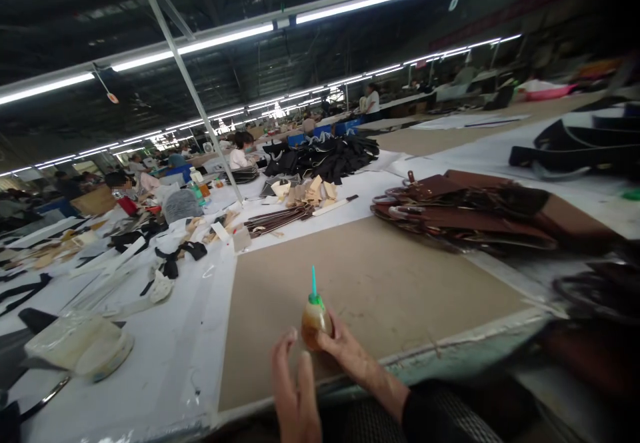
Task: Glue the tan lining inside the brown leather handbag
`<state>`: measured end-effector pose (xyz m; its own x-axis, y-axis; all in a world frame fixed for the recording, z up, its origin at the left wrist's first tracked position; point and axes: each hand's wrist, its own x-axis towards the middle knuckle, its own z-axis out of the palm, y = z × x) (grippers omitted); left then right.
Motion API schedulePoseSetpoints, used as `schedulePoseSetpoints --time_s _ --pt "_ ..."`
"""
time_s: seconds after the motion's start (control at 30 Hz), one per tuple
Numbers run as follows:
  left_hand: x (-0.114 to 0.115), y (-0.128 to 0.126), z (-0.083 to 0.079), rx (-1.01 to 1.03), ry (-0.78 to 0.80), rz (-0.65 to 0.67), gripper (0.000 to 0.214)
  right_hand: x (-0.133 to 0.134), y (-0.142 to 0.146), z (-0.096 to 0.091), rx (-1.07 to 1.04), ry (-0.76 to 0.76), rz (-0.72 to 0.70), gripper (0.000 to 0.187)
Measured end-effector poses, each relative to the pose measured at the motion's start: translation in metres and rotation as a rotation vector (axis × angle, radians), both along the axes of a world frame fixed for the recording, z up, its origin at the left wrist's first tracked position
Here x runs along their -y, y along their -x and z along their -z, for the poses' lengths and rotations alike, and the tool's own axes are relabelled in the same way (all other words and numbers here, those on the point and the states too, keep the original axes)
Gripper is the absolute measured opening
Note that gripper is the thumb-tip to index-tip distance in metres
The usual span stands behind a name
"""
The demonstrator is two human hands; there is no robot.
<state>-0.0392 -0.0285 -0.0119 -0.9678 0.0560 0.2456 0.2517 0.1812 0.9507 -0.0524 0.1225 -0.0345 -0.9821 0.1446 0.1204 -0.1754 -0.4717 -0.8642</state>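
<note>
My right hand (pixel 345 351) is wrapped round a small squeeze bottle (pixel 314 322) of amber liquid with a green cap and a thin green nozzle pointing up. The bottle is upright over the brown board (pixel 395 276) at the table's near edge; I cannot tell whether its base touches the board. Just left of the bottle is my left hand (pixel 296 390), its thumb and fingers apart and nothing between them. Part of the bottle's right side is hidden by the right hand.
Brown leather bags (pixel 465 213) lie stacked on the right. Beyond the board are dark brown strips (pixel 275 220), tan pieces (pixel 313 193) and a heap of black pieces (pixel 320 156). A whitish tub (pixel 80 346) stands at left. A metal pole (pixel 193 90) rises behind. People sit farther back.
</note>
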Motion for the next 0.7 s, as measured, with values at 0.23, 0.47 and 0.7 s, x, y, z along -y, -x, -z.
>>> schedulePoseSetpoints --time_s 0.23,0.47,0.7 --pt "-0.057 -0.003 0.014 -0.049 0.191 0.066 0.065 0.002 -0.005 -0.006 -0.015 0.026 0.04 0.059" --pt "-0.052 0.008 0.008 0.05 0.084 0.226 0.066 -0.003 -0.013 -0.017 -0.05 0.076 0.033 0.056" --pt "-0.062 -0.035 0.06 -0.208 0.377 0.077 0.074 -0.001 -0.009 -0.007 -0.029 0.187 0.056 0.044"
